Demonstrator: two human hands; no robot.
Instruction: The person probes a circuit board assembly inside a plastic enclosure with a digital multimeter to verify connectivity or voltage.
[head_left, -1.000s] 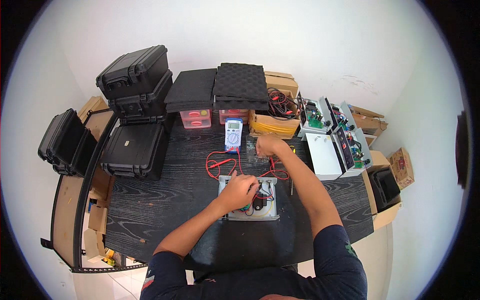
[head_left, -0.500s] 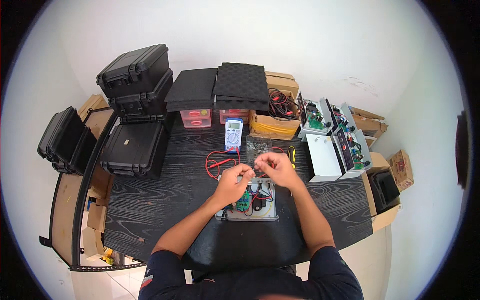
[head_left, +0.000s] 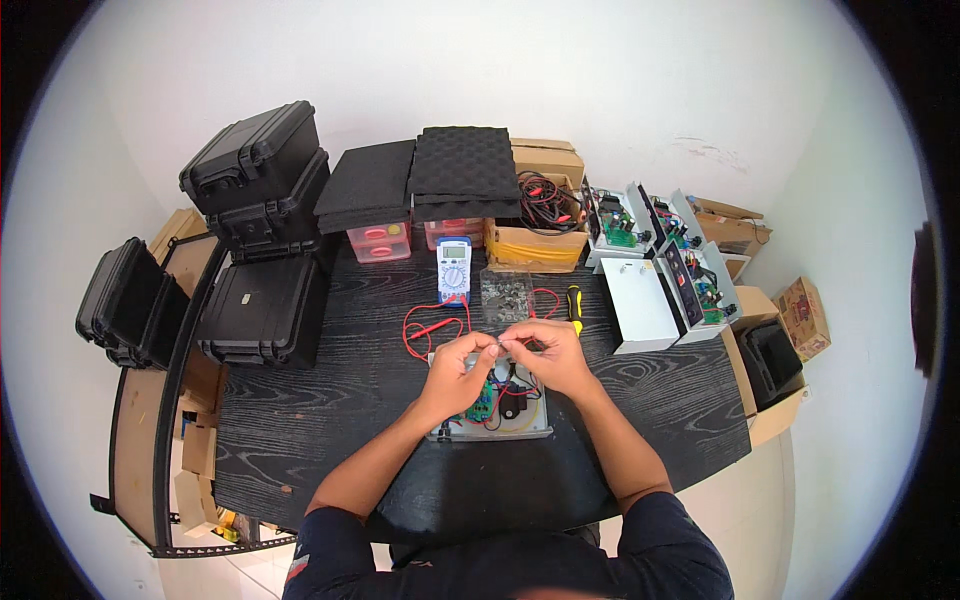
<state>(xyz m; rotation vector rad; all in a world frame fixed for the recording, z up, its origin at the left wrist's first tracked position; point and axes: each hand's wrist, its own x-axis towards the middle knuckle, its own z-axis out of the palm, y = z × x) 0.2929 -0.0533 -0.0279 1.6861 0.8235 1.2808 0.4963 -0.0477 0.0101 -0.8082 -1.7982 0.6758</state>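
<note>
Above the far edge of an opened metal enclosure (head_left: pixel 530 433), both hands meet at their fingertips. My left hand (head_left: pixel 458 378) is closed in a pinch, thumb against finger. Facing it, my right hand (head_left: pixel 553 358) pinches at the same spot. Whatever lies between the fingertips is too small to name. Inside the enclosure sit a green circuit board (head_left: pixel 482 402), a black component (head_left: pixel 513 404) and red, black and yellow wires, partly covered by my hands. Just beyond lies a clear compartment box (head_left: pixel 507 297) of small parts.
A blue-and-white multimeter (head_left: pixel 455 268) with red leads (head_left: pixel 432 328) lies beyond my left hand. A yellow-black screwdriver (head_left: pixel 574 308) is to the right. Opened metal units (head_left: pixel 640 305), a cardboard box (head_left: pixel 535 250) of cables, foam sheets (head_left: pixel 463 165) and black cases (head_left: pixel 262 305) stand around the table.
My hands have come together, the right moving left and slightly down, so the fingertips now touch. The whole view has shifted slightly, showing more of the screwdriver.
</note>
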